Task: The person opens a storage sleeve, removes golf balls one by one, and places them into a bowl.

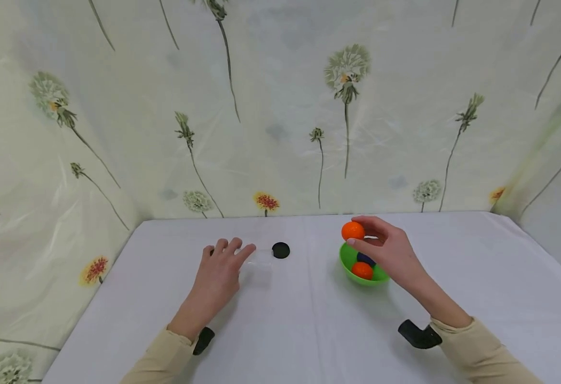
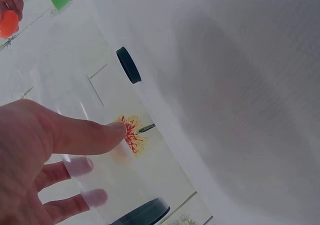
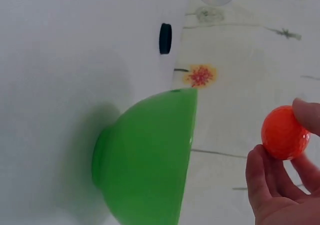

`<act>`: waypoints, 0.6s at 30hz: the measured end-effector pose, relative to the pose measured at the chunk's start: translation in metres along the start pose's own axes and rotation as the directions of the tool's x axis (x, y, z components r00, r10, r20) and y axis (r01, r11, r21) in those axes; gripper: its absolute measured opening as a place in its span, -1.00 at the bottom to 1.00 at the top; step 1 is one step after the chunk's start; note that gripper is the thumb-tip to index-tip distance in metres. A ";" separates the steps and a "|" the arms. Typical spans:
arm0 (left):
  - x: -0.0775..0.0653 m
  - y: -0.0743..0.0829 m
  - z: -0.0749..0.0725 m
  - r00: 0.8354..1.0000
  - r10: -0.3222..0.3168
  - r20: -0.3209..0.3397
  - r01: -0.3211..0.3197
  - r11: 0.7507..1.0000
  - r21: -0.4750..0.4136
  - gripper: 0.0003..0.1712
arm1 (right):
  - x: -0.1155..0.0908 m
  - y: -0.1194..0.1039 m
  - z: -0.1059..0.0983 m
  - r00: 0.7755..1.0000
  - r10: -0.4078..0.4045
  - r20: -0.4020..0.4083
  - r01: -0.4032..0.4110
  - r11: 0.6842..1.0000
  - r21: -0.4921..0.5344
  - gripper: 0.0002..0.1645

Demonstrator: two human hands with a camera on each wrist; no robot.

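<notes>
My right hand (image 1: 395, 250) pinches an orange golf ball (image 1: 353, 231) between thumb and fingertips, above the green bowl (image 1: 347, 261). The right wrist view shows the dimpled ball (image 3: 285, 133) up beyond the bowl's rim. In the bowl lie another orange ball (image 1: 362, 270) and a dark blue ball (image 1: 366, 259), partly hidden by the hand. My left hand (image 1: 218, 280) grips a clear plastic jar (image 1: 259, 272) lying tilted on its side, open end to the right. A dark cap (image 2: 145, 213) covers the jar's other end in the left wrist view.
A round black lid (image 1: 281, 250) is on the white-covered table (image 1: 299, 330), between the jar and the bowl. Behind the table hangs a flower-print cloth (image 1: 285, 106), with more of it along both sides. Black wrist mounts (image 1: 419, 335) stick out from the sleeves.
</notes>
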State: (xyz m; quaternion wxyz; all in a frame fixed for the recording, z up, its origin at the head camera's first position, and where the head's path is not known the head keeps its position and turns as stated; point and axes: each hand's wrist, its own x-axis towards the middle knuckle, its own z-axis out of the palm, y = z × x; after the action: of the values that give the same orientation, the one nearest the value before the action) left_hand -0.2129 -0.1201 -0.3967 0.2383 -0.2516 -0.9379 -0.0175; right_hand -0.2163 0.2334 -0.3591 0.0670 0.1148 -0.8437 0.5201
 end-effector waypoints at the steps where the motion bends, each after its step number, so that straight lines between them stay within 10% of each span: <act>1: 0.000 0.000 0.000 1.000 0.000 -0.001 0.000 1.000 0.000 -0.35 | -0.001 0.002 -0.002 1.000 0.009 0.000 -0.009 1.000 -0.013 -0.39; 18: -0.001 0.001 0.001 1.000 -0.024 0.014 0.024 0.999 -0.041 -0.33 | -0.009 0.036 -0.001 0.999 0.011 0.039 -0.002 0.975 -0.222 -0.46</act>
State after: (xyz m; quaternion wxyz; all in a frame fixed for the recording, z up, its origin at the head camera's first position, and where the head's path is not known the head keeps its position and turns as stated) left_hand -0.2120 -0.1197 -0.3983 0.2266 -0.2453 -0.9418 -0.0382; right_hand -0.2170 0.2505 -0.3919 0.0608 0.1140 -0.8981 0.4205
